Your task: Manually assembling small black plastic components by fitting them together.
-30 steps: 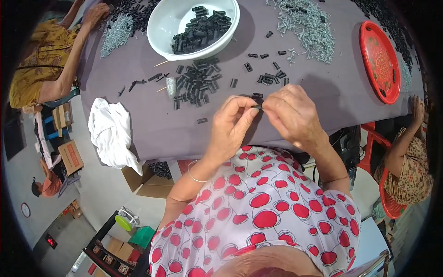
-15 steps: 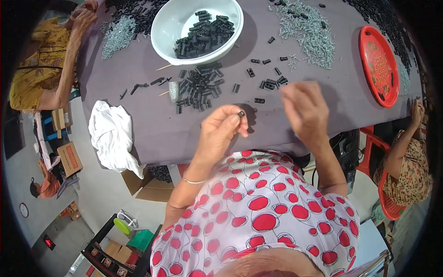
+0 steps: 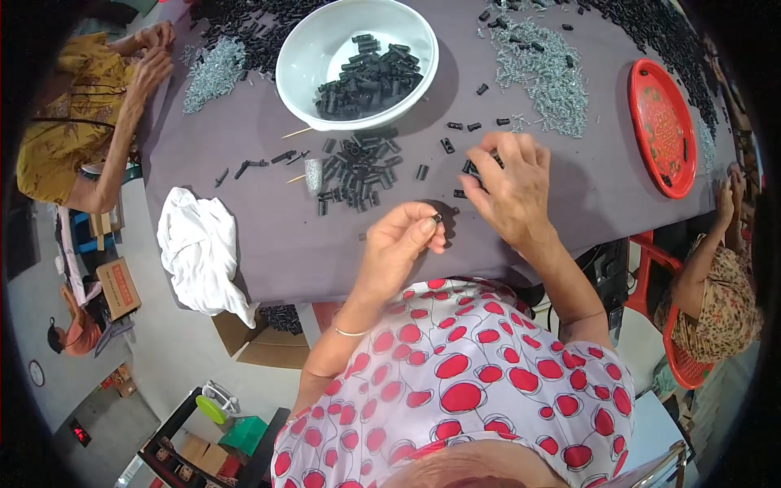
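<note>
My left hand [image 3: 400,246] is closed in a pinch near the table's front edge, with a small black plastic part [image 3: 438,218] between thumb and fingertips. To its right, my right hand [image 3: 514,185] reaches down over a small cluster of black plastic parts [image 3: 469,168]. Its thumb and fingers are curved but apart, and they partly hide that cluster. Left of the cluster lies a heap of black tubular pieces [image 3: 358,172] in front of a white bowl [image 3: 297,102], which holds more of them. A silvery thimble-shaped piece [image 3: 313,177] rests beside the heap.
Piles of small clear-grey pieces [image 3: 545,81] lie at the back right and back left [image 3: 213,75]. A red tray [image 3: 663,130] sits on the right, a white cloth [image 3: 195,248] on the left. Other people sit at both sides, one in a yellow top [image 3: 73,122].
My right hand has moved left and down onto the small cluster of black parts. My left hand keeps its pinch. The whole view has shifted slightly.
</note>
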{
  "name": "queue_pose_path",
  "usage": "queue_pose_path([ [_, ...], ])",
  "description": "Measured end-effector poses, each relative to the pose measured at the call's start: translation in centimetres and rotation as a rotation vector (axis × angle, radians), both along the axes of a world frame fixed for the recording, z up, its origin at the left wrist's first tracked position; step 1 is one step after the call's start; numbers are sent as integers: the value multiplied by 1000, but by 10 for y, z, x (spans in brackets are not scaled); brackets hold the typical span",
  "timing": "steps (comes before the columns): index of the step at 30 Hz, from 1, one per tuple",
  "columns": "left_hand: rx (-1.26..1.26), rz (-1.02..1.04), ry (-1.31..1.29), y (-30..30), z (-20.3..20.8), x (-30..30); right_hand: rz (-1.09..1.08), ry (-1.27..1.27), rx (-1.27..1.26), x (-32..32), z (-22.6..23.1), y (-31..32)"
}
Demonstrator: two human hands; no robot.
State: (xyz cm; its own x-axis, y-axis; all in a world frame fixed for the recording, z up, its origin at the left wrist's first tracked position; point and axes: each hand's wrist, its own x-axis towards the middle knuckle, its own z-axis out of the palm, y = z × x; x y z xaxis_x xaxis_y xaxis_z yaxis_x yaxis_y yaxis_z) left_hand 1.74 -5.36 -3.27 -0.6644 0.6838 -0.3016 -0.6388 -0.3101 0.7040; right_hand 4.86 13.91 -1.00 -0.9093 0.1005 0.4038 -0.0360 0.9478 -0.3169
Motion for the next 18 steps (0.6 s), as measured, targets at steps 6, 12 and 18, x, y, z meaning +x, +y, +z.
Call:
queue_pose_path([
  [6, -11, -5, 2, 1, 3, -1, 34, 30, -28, -11, -12, 5],
  [12, -1, 4, -14, 1, 2, 0, 136, 168, -19, -14, -14, 5],
  [18, -2, 21, -22, 2, 3, 1, 205, -9, -755, -1, -4, 0],
])
